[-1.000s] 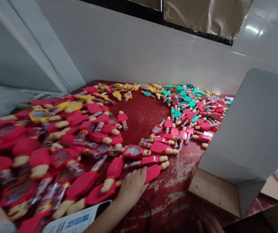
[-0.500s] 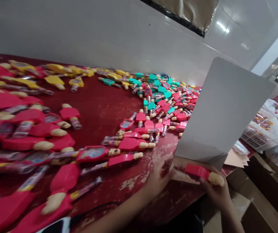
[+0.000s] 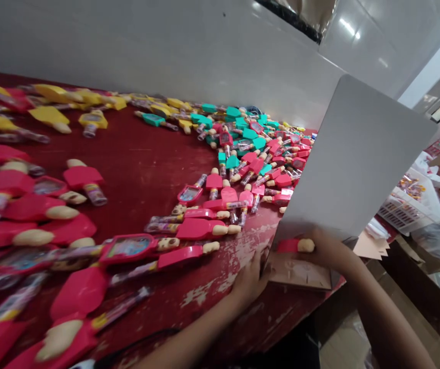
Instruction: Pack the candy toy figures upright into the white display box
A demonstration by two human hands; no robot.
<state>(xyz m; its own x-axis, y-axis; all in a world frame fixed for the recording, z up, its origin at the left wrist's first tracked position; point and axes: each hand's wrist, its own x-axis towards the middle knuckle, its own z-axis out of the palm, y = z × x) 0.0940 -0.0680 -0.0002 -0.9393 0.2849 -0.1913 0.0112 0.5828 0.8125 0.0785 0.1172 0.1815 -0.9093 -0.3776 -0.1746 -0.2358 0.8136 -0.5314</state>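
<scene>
Showing in the mouth of the low front compartment of a gray cardboard display box (image 3: 350, 159), a red paddle-shaped toy (image 3: 289, 246) lies sideways, its tan knob end to the right. Right beside that knob is the right hand (image 3: 329, 249), its fingers bent behind the tan end; blur and overlap hide whether they pinch the toy or merely touch it, and I cannot tell whether the toy bears on the compartment floor. The left hand (image 3: 248, 277) is at the box's lower left corner, to the left of the toy and apart from it, fingers up along the outer edge; how firmly it grips there I cannot tell.

The box stands at the right of a worn red desk (image 3: 158, 154). Left of both hands, many similar toys lie scattered: red toys (image 3: 198, 229) nearest, teal toys (image 3: 233, 111) and yellow toys (image 3: 53, 117) toward the wall (image 3: 127, 46). Beyond the box is a white basket (image 3: 400, 210).
</scene>
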